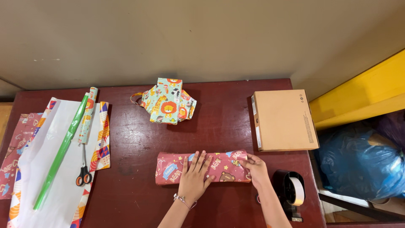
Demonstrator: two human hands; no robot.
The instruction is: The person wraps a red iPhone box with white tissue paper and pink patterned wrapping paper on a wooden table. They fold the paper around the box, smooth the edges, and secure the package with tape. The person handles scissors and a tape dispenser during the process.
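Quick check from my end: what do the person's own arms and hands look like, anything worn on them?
Both forearms are bare, with no sleeves in view. The left hand has a thin beaded bracelet with a small loop at the wrist. The right hand shows no rings, watch or glove. No gloves on either hand.

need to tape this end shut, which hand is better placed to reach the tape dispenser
Right, probably. The right hand pinches the end of the pink wrapped package nearest the black tape dispenser. The left hand lies flat mid-package, farther away, holding it down.
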